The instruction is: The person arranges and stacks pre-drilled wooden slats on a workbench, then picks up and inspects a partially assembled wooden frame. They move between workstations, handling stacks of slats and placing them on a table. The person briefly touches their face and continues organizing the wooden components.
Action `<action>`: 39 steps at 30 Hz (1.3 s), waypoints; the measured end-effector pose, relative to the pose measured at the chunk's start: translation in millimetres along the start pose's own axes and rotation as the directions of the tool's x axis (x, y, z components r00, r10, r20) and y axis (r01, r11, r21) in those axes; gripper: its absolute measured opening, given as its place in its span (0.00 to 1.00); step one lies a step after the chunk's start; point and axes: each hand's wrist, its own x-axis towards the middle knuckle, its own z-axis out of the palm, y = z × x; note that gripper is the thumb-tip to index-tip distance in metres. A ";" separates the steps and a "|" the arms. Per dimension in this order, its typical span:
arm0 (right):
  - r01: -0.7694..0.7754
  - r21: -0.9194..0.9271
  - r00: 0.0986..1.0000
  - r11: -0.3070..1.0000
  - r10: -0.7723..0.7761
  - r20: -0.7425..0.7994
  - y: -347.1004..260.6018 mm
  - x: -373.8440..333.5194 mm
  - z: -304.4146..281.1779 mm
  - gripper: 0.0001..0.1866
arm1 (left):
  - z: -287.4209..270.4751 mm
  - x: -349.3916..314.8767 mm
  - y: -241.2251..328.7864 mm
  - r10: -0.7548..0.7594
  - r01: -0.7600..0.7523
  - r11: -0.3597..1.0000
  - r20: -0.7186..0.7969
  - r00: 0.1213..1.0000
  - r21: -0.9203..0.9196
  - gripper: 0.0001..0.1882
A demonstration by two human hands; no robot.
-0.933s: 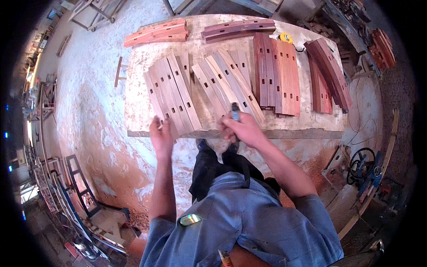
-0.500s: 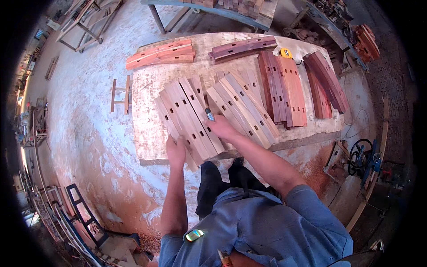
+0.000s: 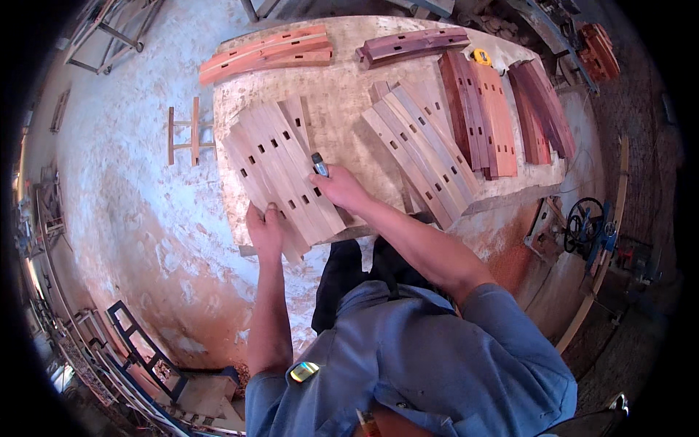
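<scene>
My left hand (image 3: 266,229) grips the near end of the slotted wooden slats (image 3: 280,171) fanned on the workbench (image 3: 342,109). My right hand (image 3: 342,188) is closed around a small dark tool (image 3: 319,164), its tip at the slats' right edge. Beyond lie a second slat group (image 3: 422,146), reddish boards (image 3: 484,113) and curved pieces (image 3: 266,52).

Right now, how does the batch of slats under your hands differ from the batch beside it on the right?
The left batch is touched by both the left hand and right hand; the middle batch lies untouched. The left batch overhangs the workbench edge; the middle one appears less so. Both are pale, slotted slats, fanned.
</scene>
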 end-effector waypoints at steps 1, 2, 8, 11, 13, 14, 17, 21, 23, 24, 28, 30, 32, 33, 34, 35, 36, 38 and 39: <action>-0.007 -0.013 1.000 1.000 0.007 -0.009 -3.7 -0.6 -1.8 0.24 | -2.5 1.5 2.7 -0.005 0.005 0.999 0.004 1.000 -0.038 0.22; -0.016 -0.026 1.000 1.000 0.015 -0.020 -6.5 -2.7 -6.6 0.25 | -3.9 2.5 5.2 -0.009 0.009 0.997 0.011 1.000 -0.076 0.22; -0.188 0.247 0.963 0.951 0.228 -0.146 -14.3 -46.4 -68.0 0.31 | 19.1 -34.3 69.2 0.284 -0.287 0.917 0.051 0.958 0.277 0.25; -0.104 0.301 0.969 0.948 0.165 -0.185 -2.2 -76.9 -68.5 0.30 | 52.1 -61.5 123.6 0.264 -0.336 0.934 0.395 0.880 0.123 0.24; -0.111 0.477 0.962 0.872 0.214 -0.169 8.7 -96.2 -61.1 0.25 | 67.4 -68.8 142.7 0.239 -0.396 0.900 0.553 0.798 0.183 0.22; -0.103 0.618 0.965 0.779 0.230 -0.129 14.1 -105.2 -61.1 0.24 | 72.2 -72.1 146.0 0.177 -0.388 0.890 0.604 0.777 0.238 0.20; -0.029 0.698 0.985 0.716 0.139 -0.101 35.3 -128.4 -66.3 0.21 | 79.9 -86.9 135.1 0.168 -0.435 0.863 0.667 0.726 0.256 0.14; -0.021 0.680 0.984 0.733 0.137 -0.117 52.5 -158.0 -80.9 0.18 | 84.3 -107.4 136.8 0.096 -0.458 0.847 0.769 0.633 0.271 0.11; -0.071 0.742 0.948 0.667 0.276 -0.158 52.0 -169.7 -86.9 0.20 | 87.0 -118.4 154.3 0.084 -0.468 0.846 0.801 0.593 0.257 0.11; -0.072 0.781 0.919 0.620 0.345 -0.189 53.1 -173.5 -88.1 0.19 | 88.2 -121.4 151.3 0.223 -0.551 0.820 0.801 0.556 0.155 0.13; 0.455 0.854 0.731 0.251 0.442 -0.519 92.0 -178.7 -193.9 0.17 | 49.4 -112.6 131.8 -0.147 -0.128 0.955 0.800 0.581 0.268 0.17; 0.499 0.700 0.661 0.510 0.299 -0.689 105.1 -188.5 -241.1 0.17 | 34.7 -105.3 123.9 -0.316 0.117 0.945 0.768 0.557 0.305 0.19; 0.374 0.587 0.651 0.718 0.247 -0.718 95.4 -197.1 -263.4 0.16 | 37.7 -103.1 128.4 -0.288 0.180 0.958 0.772 0.567 0.225 0.19; 0.358 0.563 0.665 0.745 0.220 -0.714 92.0 -198.9 -264.1 0.14 | 45.8 -105.6 128.2 -0.264 0.156 0.964 0.759 0.596 0.213 0.19; 0.346 0.538 0.679 0.769 0.191 -0.709 83.7 -195.1 -257.5 0.13 | 53.6 -107.1 128.4 -0.236 0.127 0.971 0.744 0.625 0.201 0.19; 0.330 0.513 0.702 0.792 0.157 -0.695 76.8 -188.5 -247.1 0.12 | 57.9 -109.5 125.7 -0.212 0.106 0.976 0.720 0.661 0.189 0.18; 0.337 0.537 0.714 0.774 0.162 -0.682 76.8 -183.7 -234.3 0.12 | 61.5 -110.6 123.3 -0.226 0.152 0.974 0.714 0.663 0.167 0.19; 0.338 0.595 0.747 0.729 0.177 -0.641 87.5 -176.6 -203.0 0.11 | 67.7 -114.9 108.8 -0.160 0.090 0.987 0.714 0.681 0.136 0.20; 0.263 0.575 0.755 0.775 0.205 -0.622 87.1 -175.5 -193.0 0.10 | 69.2 -116.9 105.3 -0.131 0.060 0.990 0.712 0.689 0.124 0.20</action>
